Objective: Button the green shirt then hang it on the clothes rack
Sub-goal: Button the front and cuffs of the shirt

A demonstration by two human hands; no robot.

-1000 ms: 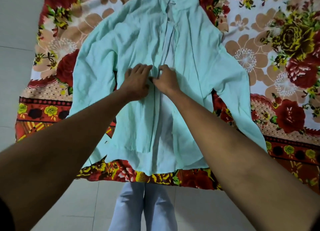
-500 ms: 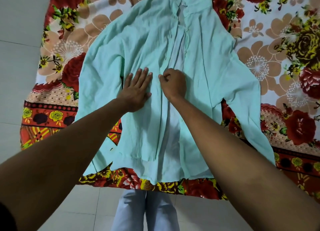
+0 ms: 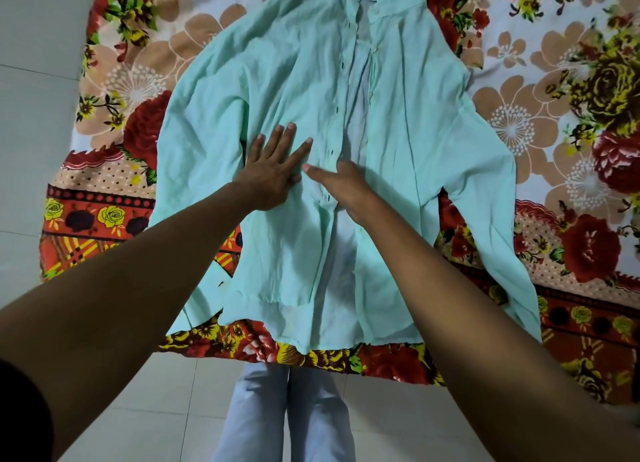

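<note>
The pale green shirt (image 3: 408, 122) lies face up on a flowered bed sheet (image 3: 540, 91), collar far from me and hem near me. Its front stands open, with a strip of the inside showing between the two edges. My left hand (image 3: 273, 171) presses flat on the left front panel, fingers straight and spread. Just to its right, my right hand (image 3: 341, 184) sits at the front opening at mid-height. Its thumb points left and its fingers curl down into the cloth at the buttonhole edge (image 3: 337, 110). No clothes rack is in view.
The sheet's near edge hangs over a pale tiled floor (image 3: 162, 402). My legs in light trousers (image 3: 287, 413) stand at that edge. More tiled floor (image 3: 31, 122) runs along the left side of the sheet. The shirt's sleeves spread out to both sides.
My left hand has let go of the front edge and flattened out on the left panel. My right hand has stayed at the opening, thumb now stretched out. The view has shifted slightly.
</note>
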